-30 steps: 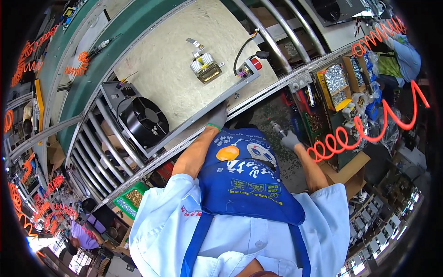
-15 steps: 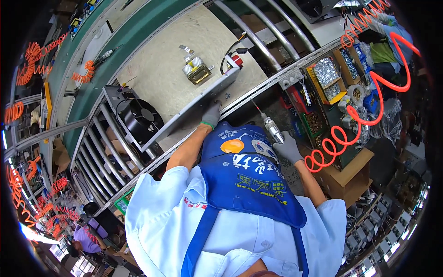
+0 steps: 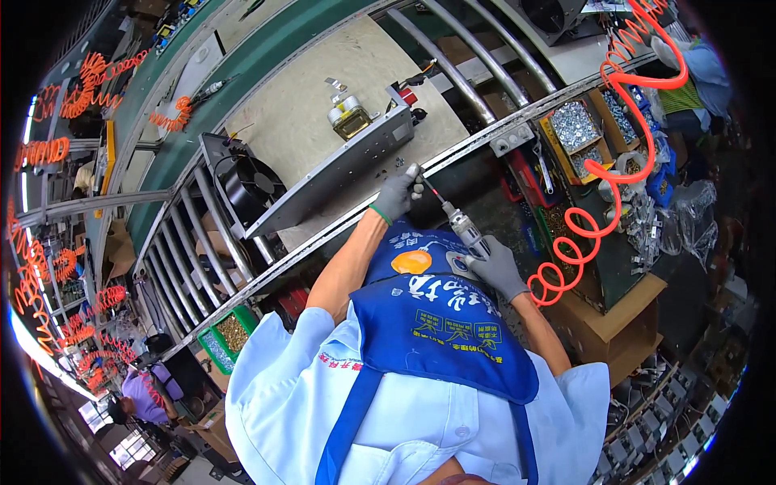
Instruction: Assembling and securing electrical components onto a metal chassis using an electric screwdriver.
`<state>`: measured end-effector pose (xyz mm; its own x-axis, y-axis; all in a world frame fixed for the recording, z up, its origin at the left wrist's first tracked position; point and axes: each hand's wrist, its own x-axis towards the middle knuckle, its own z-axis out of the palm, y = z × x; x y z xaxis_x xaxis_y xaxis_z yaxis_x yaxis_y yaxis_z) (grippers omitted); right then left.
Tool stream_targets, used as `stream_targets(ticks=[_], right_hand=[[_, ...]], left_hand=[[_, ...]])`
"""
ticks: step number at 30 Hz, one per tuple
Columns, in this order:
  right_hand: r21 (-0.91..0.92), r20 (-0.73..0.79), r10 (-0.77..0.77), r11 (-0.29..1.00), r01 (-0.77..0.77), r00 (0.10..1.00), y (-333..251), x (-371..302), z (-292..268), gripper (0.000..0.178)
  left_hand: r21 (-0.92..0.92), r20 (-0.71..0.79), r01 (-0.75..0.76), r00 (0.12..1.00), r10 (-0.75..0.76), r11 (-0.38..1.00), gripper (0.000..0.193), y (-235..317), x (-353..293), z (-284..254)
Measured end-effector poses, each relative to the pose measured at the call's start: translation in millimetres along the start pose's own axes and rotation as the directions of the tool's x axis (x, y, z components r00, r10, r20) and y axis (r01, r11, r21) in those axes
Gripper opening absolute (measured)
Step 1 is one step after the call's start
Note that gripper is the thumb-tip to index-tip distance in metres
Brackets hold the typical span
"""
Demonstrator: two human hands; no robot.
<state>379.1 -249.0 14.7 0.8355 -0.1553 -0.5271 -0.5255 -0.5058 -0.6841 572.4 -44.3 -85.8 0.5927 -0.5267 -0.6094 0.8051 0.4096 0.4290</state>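
Note:
My left hand, in a grey glove, rests at the near edge of a grey metal chassis and pinches the bit tip of the pneumatic screwdriver. My right hand, also gloved, grips that screwdriver's silver body, tilted up toward the chassis edge. A black round fan is mounted at the chassis's left end. A small yellowish transformer sits on the beige board behind it. An orange coiled air hose runs from the tool up to the right.
Metal roller rails run on the left and at the top. Bins of screws stand to the right, a green tray of small parts lower left. A cardboard box sits at the right. Another person is far lower left.
My right hand has brought the screwdriver up to the chassis edge, and my left hand now holds its tip there. The view has shifted, with the workpiece closer to centre.

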Motion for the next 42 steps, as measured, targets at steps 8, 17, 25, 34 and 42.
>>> stream_targets(ticks=[8,17,25,34,42], right_hand=[[0.336,0.346,0.156,0.9,-0.278,0.925,14.3,-7.2,-15.4,0.03],[0.087,0.026,0.08,0.993,-0.082,0.996,22.8,5.5,22.3,0.049],[0.131,-0.064,0.16,0.98,-0.15,0.985,-9.8,22.5,31.4,0.046],[0.086,-0.058,0.066,0.994,-0.061,0.996,-31.6,46.2,43.9,0.049],[0.086,0.018,0.062,0.994,-0.063,0.998,-49.9,83.7,58.0,0.043]], left_hand=[[0.251,0.115,0.053,0.99,-0.084,0.966,0.021,-6.8,2.0,-8.7],[0.413,-0.108,0.228,0.974,-0.201,0.882,0.033,-16.8,22.5,-19.6],[0.965,-0.05,0.167,0.871,0.488,-0.2,0.028,-4.9,87.4,-89.4],[0.935,0.06,0.078,0.927,0.371,-0.345,0.021,10.4,85.5,-82.5],[0.989,0.145,-0.144,0.888,0.437,-0.035,0.025,43.7,-14.9,-51.0]])
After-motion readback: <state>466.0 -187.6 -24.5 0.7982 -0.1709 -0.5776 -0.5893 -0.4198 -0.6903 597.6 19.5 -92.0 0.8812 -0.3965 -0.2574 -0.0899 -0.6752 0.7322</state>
